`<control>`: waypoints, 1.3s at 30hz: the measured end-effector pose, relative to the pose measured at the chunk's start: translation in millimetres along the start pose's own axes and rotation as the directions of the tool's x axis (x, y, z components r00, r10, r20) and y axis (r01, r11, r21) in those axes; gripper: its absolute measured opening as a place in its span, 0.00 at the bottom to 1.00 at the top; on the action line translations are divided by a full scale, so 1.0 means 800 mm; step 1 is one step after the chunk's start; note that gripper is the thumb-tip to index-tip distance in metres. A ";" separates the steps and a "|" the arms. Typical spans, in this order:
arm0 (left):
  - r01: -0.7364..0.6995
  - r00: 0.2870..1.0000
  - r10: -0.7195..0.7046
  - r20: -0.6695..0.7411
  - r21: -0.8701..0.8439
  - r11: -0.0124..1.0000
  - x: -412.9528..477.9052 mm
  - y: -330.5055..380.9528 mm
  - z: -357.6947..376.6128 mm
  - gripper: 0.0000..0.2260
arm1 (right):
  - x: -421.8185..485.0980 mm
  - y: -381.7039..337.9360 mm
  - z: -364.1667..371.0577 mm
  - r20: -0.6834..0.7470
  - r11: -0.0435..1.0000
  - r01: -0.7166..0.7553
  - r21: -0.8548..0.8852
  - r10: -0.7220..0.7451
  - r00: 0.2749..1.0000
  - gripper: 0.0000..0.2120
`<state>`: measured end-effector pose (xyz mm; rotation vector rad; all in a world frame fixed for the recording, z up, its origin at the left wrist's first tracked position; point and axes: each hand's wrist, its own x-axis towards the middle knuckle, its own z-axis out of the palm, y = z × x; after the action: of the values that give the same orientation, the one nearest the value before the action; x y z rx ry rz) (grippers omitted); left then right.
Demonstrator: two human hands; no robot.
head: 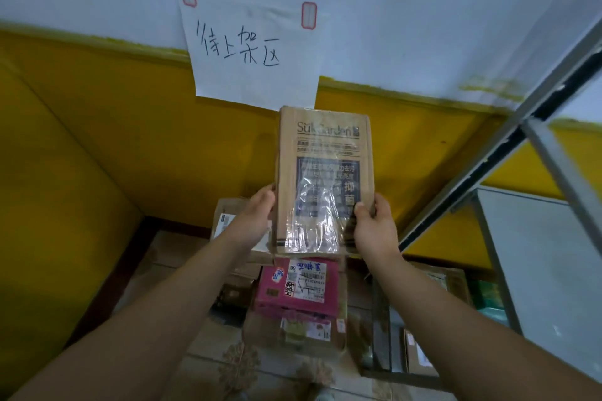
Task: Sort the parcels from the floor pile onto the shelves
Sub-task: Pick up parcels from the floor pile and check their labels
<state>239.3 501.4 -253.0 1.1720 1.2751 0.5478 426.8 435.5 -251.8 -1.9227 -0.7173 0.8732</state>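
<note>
Presently on hand, item by item:

1. Brown carton parcel [322,179], printed "Sūk Garden", wrapped in clear film. I hold it upright in the air, above the floor pile [306,329] and in front of the wall.
2. My left hand [257,208]: gripping the parcel's left edge low down, with the fingers curled round behind it.
3. My right hand [374,221]: gripping the right edge at about the same height, with the thumb on the front face and the other fingers out of sight behind.
4. Pink parcel [296,283] with a white shipping label, lying on top of the pile directly under the held carton.
5. More brown cartons around and under the pink one, partly blurred.
6. Paper sign [254,52] with handwritten characters, taped to the wall by two red-edged stickers.
7. Wall: white above, yellow below.
8. Grey metal shelf frame [498,156] at the right, apart from the parcel.
</note>
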 end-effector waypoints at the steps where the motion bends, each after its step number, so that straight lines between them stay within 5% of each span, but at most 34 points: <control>1: -0.016 0.997 0.013 -0.080 -0.036 0.999 -0.007 0.001 -0.005 0.16 | -0.003 -0.003 -0.002 0.013 1.000 0.003 0.022 -0.004 1.000 0.15; 3: -0.009 0.985 -0.015 -0.170 -0.135 0.991 -0.029 0.006 -0.015 0.19 | -0.012 -0.009 -0.005 0.050 0.999 0.016 0.042 -0.018 0.999 0.18; 6: 0.125 0.988 -0.144 -0.053 -0.271 0.955 -0.060 0.010 -0.022 0.31 | -0.035 -0.026 -0.008 0.139 0.998 0.059 0.029 -0.062 0.988 0.22; 12: 0.000 0.996 -0.020 -0.082 -0.245 0.970 -0.113 0.033 -0.026 0.15 | -0.094 -0.071 0.001 0.222 0.981 0.163 -0.108 -0.136 0.966 0.26; 18: -0.231 0.968 0.219 -0.125 -0.086 0.969 -0.184 0.017 -0.062 0.05 | -0.179 -0.088 0.028 0.365 0.985 0.151 0.084 -0.171 0.915 0.37; 26: -0.328 0.945 0.328 -0.008 -0.068 0.942 -0.262 -0.017 -0.104 0.11 | -0.253 -0.068 0.060 0.225 0.971 0.108 0.212 -0.156 0.962 0.40; 32: -0.297 0.946 0.312 0.087 -0.151 0.943 -0.297 -0.020 -0.093 0.15 | -0.301 -0.070 0.027 0.113 0.963 0.179 0.201 -0.204 0.972 0.18; 35: -0.276 0.944 0.295 0.147 -0.137 0.951 -0.321 -0.016 -0.080 0.22 | -0.320 -0.065 -0.002 0.068 0.962 0.204 0.181 -0.219 0.973 0.24; 39: -0.279 0.941 0.282 0.185 -0.043 0.959 -0.357 -0.018 -0.059 0.17 | -0.351 -0.043 -0.058 -0.020 0.967 0.217 0.136 -0.216 0.976 0.27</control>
<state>113.5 268.5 -134.2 1.3690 0.9452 0.6370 294.4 216.2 -122.9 -1.6879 -0.8254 0.7611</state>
